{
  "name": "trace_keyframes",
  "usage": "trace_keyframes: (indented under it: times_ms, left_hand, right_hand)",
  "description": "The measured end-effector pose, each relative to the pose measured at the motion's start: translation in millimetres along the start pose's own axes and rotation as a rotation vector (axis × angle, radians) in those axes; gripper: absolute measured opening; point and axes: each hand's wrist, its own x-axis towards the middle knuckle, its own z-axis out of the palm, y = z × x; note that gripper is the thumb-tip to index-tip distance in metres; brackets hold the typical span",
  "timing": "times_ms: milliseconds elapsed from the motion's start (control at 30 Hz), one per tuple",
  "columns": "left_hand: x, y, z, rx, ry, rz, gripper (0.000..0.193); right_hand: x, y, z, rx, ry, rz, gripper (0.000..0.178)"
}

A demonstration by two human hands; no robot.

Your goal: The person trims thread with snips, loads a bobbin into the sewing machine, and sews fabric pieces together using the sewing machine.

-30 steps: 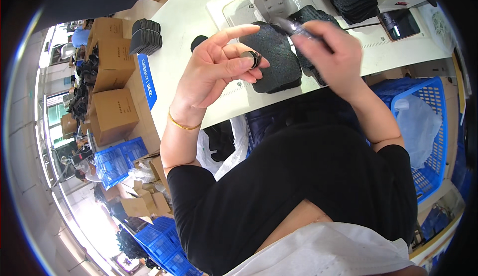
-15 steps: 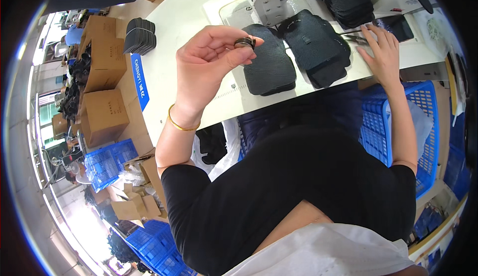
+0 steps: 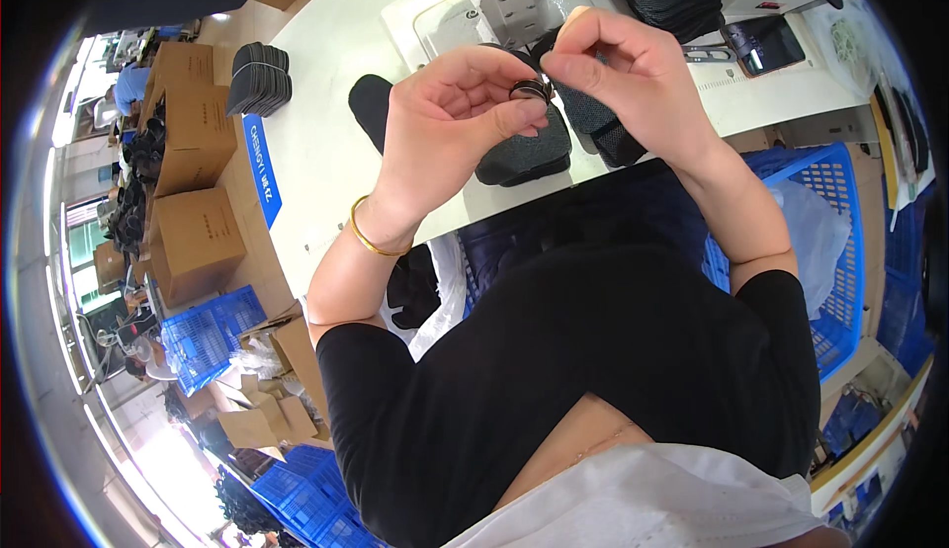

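My left hand (image 3: 445,118) pinches a small round metal bobbin (image 3: 531,89) with a dark rim between thumb and fingers, raised over the table. Close beside it, my right hand (image 3: 628,74) has thumb and forefinger pressed together; what they hold, if anything, is too small to make out. Below the hands lie dark fabric pieces (image 3: 524,158), and a second dark pile (image 3: 618,143) sits partly hidden under my right hand. A sewing machine (image 3: 509,4) stands just beyond my fingers.
A tied stack of black pieces (image 3: 259,79) stands at the table's left edge, another bundle (image 3: 672,0) at the back right. Metal tweezers (image 3: 710,54) lie beside a phone (image 3: 766,46). A blue basket (image 3: 840,252) is below right; cartons (image 3: 198,242) stand left.
My right hand has left the tweezers and come left and up beside the bobbin. My left hand, still pinching the bobbin, has shifted slightly right. A dark piece now shows left of my left hand.
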Motion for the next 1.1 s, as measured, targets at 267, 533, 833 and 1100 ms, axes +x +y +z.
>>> trace_keyframes:
  times_ms: [267,533,833,1100]
  left_hand:
    - [-0.5,-3.8,3.1,0.450,0.030,0.420,0.025]
    - [10.3,-9.0,-2.0,1.074,-0.080,1.377,0.029]
    - [14.2,-19.6,0.7,1.046,-0.052,1.397,0.028]
    - [11.4,-20.9,-9.7,1.048,0.111,1.369,0.042]
  right_hand:
    - [6.2,-6.2,0.9,0.118,0.028,-0.224,0.012]
    - [9.7,-1.2,-10.6,0.374,-0.415,0.319,0.018]
    - [36.8,-22.2,-26.0,0.175,-0.648,0.427,0.022]
    - [85.9,-19.3,-51.3,-0.403,-0.132,0.141,0.014]
